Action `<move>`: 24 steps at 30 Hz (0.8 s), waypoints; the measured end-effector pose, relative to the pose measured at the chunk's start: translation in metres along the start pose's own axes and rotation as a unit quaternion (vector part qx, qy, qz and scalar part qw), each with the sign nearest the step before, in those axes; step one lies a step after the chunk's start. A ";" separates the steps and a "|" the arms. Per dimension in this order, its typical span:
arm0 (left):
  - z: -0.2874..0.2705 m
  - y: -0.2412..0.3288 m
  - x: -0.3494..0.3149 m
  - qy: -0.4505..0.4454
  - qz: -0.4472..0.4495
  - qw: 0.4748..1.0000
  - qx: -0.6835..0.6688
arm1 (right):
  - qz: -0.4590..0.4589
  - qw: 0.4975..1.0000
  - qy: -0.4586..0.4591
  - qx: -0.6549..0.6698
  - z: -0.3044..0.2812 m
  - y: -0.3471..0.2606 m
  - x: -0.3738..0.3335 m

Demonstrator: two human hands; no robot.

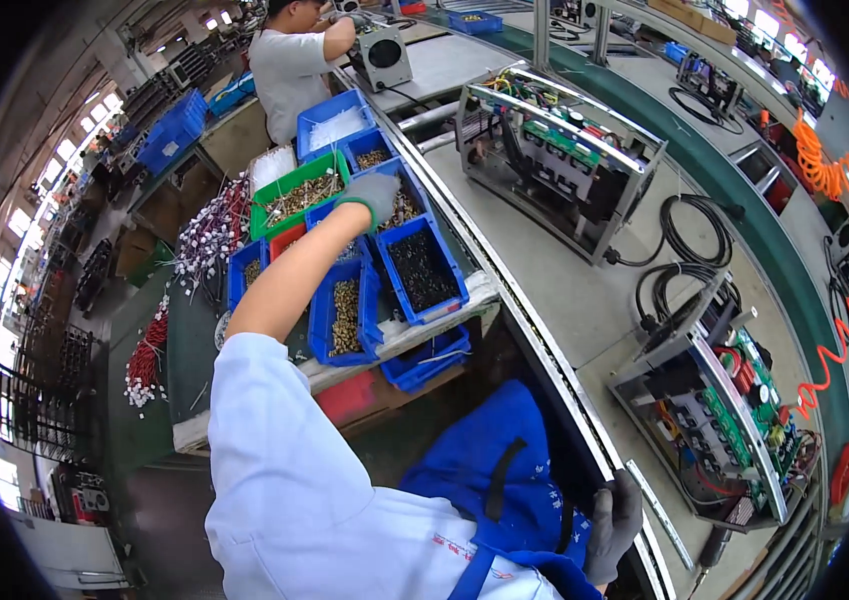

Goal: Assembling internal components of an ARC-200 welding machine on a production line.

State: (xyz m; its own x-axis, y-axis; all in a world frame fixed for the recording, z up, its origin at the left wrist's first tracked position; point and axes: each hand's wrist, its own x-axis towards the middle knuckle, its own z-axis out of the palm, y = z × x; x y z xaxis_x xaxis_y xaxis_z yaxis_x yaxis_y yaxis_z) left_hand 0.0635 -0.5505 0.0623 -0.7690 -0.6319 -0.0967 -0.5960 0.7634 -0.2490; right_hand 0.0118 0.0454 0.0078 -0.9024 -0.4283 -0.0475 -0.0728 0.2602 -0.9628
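My left hand [376, 196], in a grey glove with a green cuff, reaches into a blue bin of brass-coloured screws [402, 212]. Its fingertips are hidden down in the bin, so whether they grip anything cannot be made out. In front of it are a blue bin of black screws [422, 268] and another of small brass-coloured parts [345, 318]. My right hand [616, 522], also in a grey glove, lies by the metal rail [584, 425] of the line, thumb and fingers apart, with nothing visible in it. An electric screwdriver [716, 545] is to its right.
Two open-framed electronic units [559, 150] [714, 420] stand on the line, with coiled black cables [689, 235] nearby. A green bin of screws [299, 195] and bundled wires [214, 235] lie left. Orange coiled hoses [829, 160] hang at right. A co-worker [289, 70] works at the far end.
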 end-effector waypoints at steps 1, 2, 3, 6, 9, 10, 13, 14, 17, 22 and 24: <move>0.000 0.002 0.003 0.000 0.004 1.000 -0.001 | 0.007 1.000 0.002 -0.010 0.005 -0.003 0.006; -0.004 0.006 -0.005 -0.024 -0.006 0.998 0.049 | 0.008 1.000 0.003 -0.013 0.011 -0.005 0.009; -0.003 0.008 -0.006 -0.049 -0.015 0.994 0.098 | 0.002 1.000 0.003 -0.005 0.017 -0.006 0.012; 0.012 0.002 0.008 -0.053 -0.022 0.995 0.076 | -0.023 1.000 -0.007 -0.008 0.036 -0.024 0.021; 0.020 -0.009 0.034 -0.084 0.001 0.988 0.126 | -0.028 0.999 -0.007 -0.032 0.043 -0.029 0.024; 0.024 -0.010 0.041 -0.081 -0.004 0.988 0.131 | -0.029 0.999 -0.008 -0.034 0.040 -0.027 0.025; 0.032 -0.035 0.048 -0.042 0.012 0.998 0.033 | -0.007 1.000 0.000 -0.010 0.038 -0.029 0.024; 0.029 -0.041 0.047 -0.042 0.011 0.998 0.034 | -0.007 1.000 0.000 -0.009 0.035 -0.030 0.024; 0.011 -0.047 0.040 0.031 0.023 0.995 -0.091 | 0.011 0.999 0.011 -0.040 0.028 -0.033 0.022; 0.016 -0.060 0.042 -0.001 -0.082 0.946 -0.313 | -0.015 0.999 0.019 -0.036 0.027 -0.033 0.020; 0.019 -0.065 0.039 -0.005 -0.120 0.868 -0.482 | -0.022 0.999 0.020 -0.039 0.026 -0.034 0.019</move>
State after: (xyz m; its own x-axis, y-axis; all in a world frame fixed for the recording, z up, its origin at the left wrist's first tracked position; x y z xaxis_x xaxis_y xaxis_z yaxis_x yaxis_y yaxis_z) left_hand 0.0768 -0.6273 0.0561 -0.5975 -0.7850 -0.1636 -0.6585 0.3639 0.6588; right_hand 0.0078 0.0059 0.0328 -0.9140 -0.4056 0.0060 -0.1437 0.3099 -0.9398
